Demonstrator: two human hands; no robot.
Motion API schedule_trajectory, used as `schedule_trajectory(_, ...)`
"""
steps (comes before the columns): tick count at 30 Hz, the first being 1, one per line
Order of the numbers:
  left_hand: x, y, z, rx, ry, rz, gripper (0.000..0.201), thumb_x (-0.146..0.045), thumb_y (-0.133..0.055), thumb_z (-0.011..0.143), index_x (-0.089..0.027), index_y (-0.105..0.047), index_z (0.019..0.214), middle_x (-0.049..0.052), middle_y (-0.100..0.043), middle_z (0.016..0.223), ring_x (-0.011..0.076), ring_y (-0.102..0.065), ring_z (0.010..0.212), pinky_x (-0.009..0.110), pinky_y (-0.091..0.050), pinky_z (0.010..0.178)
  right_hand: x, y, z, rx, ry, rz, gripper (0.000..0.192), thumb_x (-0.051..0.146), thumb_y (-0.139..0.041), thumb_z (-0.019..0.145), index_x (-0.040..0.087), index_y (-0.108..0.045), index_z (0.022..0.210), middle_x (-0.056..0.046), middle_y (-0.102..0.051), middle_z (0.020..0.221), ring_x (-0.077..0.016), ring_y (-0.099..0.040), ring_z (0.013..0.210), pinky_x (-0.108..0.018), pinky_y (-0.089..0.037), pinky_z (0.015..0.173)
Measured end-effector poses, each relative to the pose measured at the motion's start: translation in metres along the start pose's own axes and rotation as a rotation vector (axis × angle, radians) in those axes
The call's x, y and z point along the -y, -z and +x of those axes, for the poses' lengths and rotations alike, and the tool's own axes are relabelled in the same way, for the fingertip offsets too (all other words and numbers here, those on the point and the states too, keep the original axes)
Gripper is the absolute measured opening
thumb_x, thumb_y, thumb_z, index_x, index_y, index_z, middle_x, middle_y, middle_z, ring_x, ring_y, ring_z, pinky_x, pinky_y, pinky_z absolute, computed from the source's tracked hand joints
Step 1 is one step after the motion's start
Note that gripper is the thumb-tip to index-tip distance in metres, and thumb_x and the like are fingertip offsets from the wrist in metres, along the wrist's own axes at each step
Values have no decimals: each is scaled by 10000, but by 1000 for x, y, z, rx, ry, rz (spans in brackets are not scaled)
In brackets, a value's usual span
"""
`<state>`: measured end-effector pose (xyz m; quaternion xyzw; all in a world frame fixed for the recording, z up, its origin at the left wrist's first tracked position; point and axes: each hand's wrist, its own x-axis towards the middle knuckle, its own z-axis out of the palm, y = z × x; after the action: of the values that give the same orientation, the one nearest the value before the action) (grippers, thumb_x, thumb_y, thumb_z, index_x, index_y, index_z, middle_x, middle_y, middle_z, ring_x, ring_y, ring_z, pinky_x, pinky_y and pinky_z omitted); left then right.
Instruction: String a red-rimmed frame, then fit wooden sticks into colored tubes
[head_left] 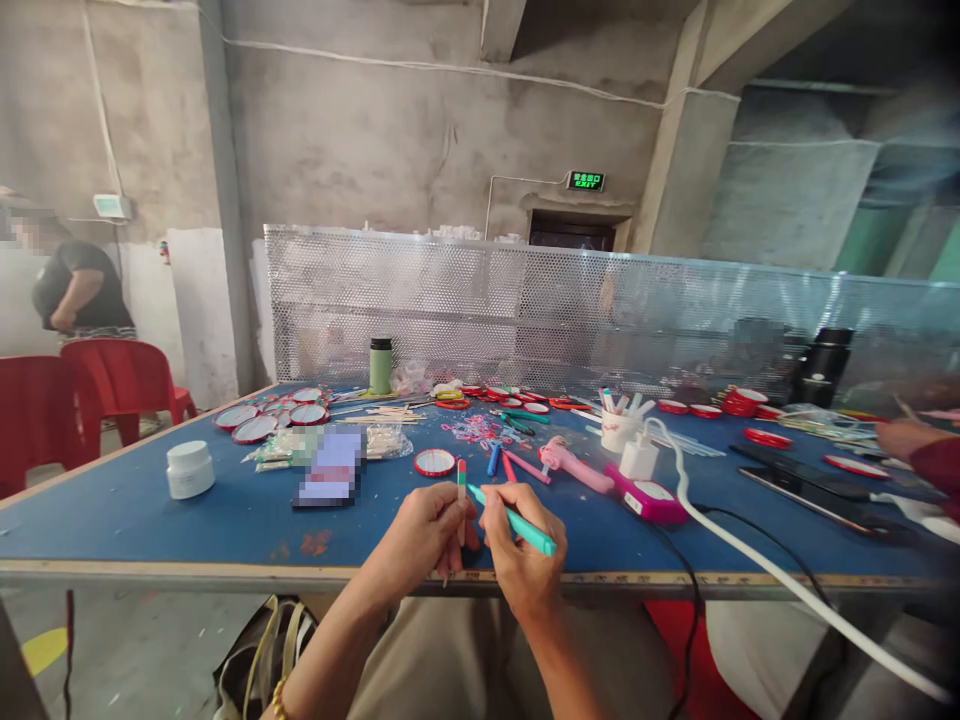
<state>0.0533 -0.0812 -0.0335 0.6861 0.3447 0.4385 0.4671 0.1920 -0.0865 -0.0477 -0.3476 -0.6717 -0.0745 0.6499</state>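
Between its thumb and fingers, my left hand grips a thin flat stick upright, its tip coloured red and green. My right hand is closed around a teal marker pen, whose tip points at the stick's coloured end. From this view I cannot tell if the pen touches it. Just beyond my hands lie a red-rimmed round disc, a blue marker and a pink marker. Behind them is a scatter of small pink and blue pieces.
Leftward are a phone, a white jar and several round discs. To the right stand a paper cup of markers and a magenta device with a white cable. Another person's hand is at the right edge.
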Motion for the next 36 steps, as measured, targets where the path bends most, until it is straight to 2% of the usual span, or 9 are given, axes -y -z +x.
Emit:
schedule_trajectory(7, 0, -1, 0, -14, 16, -25, 396, -552, -514, 866, -167, -552, 781, -23, -583, 561, 80, -464, 366, 172, -348, 345, 2, -1, 0, -44, -21, 0, 183, 197, -518, 953, 171, -625, 806, 10, -626, 613, -106, -587, 534, -217, -453, 568)
schedule_trajectory(12, 6, 2, -4, -347, -49, -100, 403, -561, -519, 874, -162, -574, 890, -33, -575, 566, 62, -387, 358, 159, -268, 328, 4, -2, -1, -12, 21, 98, 146, 148, -526, 956, 192, -663, 985, -20, -681, 784, -128, -638, 686, -242, -493, 680)
schedule_trajectory(14, 7, 3, -6, -408, -68, -116, 389, -547, -534, 874, -160, -577, 882, -30, -579, 585, 51, -386, 372, 153, -253, 354, 5, -1, -2, 50, 62, 117, 185, 134, -522, 959, 202, -669, 1047, -34, -678, 835, -142, -641, 749, -260, -497, 716)
schedule_trajectory(20, 3, 3, -4, -263, -50, 89, 424, -559, -515, 855, -156, -586, 746, -29, -555, 526, 60, -383, 362, 184, -298, 406, 5, 8, -7, 133, 77, 114, 163, 166, -527, 973, 198, -684, 1002, -32, -657, 816, -142, -624, 754, -257, -493, 698)
schedule_trajectory(24, 1, 3, -4, -195, -15, 168, 435, -568, -497, 839, -157, -610, 755, -16, -579, 538, 74, -400, 372, 195, -308, 413, 1, 20, -7, 191, 52, 109, 160, 181, -525, 976, 192, -684, 990, -33, -682, 834, -142, -641, 769, -254, -496, 722)
schedule_trajectory(29, 3, 3, -3, -187, 7, 168, 456, -591, -501, 824, -153, -631, 810, 5, -630, 605, 69, -395, 372, 193, -285, 399, -7, 58, 2, 290, -83, 26, 195, 268, -563, 955, 186, -682, 1085, -56, -684, 910, -144, -639, 766, -259, -521, 732)
schedule_trajectory(32, 1, 3, -3, -171, -5, 169, 438, -566, -503, 829, -150, -639, 806, 9, -632, 596, 70, -398, 375, 192, -289, 406, -18, 86, 16, 327, -199, -3, 413, 381, -606, 923, 201, -608, 1294, -68, -665, 1033, -139, -631, 771, -265, -545, 733)
schedule_trajectory(33, -1, 3, -3, -167, -10, 169, 432, -558, -502, 831, -150, -639, 801, 8, -631, 589, 71, -402, 377, 193, -297, 411, -22, 94, 21, 331, -239, -19, 437, 390, -576, 940, 207, -587, 1337, -79, -663, 1084, -144, -639, 814, -267, -548, 748)
schedule_trajectory(36, -2, 2, -4, -163, -14, 172, 428, -549, -496, 836, -147, -639, 801, 13, -638, 590, 77, -419, 382, 201, -323, 425, -35, 107, 35, 315, -270, -81, 404, 330, -415, 1004, 209, -598, 1344, -73, -683, 1012, -117, -624, 683, -240, -536, 633)
